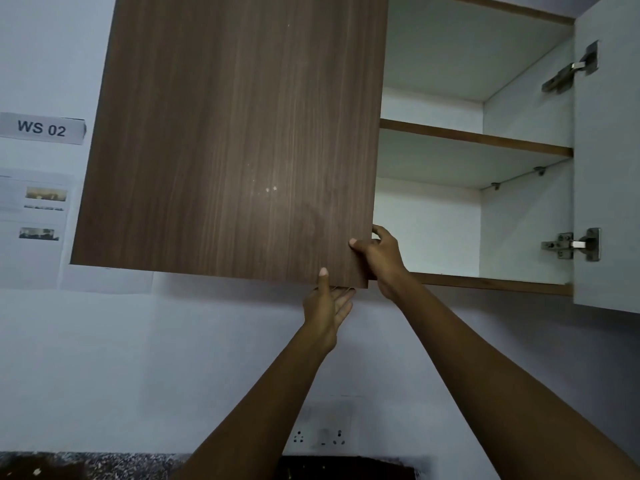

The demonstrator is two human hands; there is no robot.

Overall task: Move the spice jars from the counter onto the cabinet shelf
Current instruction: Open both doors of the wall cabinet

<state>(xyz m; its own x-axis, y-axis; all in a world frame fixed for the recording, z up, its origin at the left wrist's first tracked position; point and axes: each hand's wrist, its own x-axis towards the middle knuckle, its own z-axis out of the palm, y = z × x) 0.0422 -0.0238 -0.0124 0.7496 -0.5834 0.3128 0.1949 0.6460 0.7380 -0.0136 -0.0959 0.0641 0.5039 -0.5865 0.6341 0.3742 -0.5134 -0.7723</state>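
Observation:
A wall cabinet hangs above the counter. Its left door (pixel 225 140), brown wood grain, covers the left half. My left hand (pixel 327 301) holds that door's bottom edge near the lower right corner, thumb on the front face, fingers underneath. My right hand (pixel 379 252) grips the door's right edge just above the corner, fingers curled behind it. The right door (pixel 606 168) stands swung wide. Inside, the middle shelf (pixel 474 138) and the bottom shelf (pixel 485 280) show white, bare surfaces. No spice jars are in view.
A strip of speckled granite counter (pixel 86 465) runs along the bottom edge. A wall socket plate (pixel 320 436) sits between my forearms. Paper sheets and a "WS 02" label (pixel 41 128) are stuck on the wall to the left.

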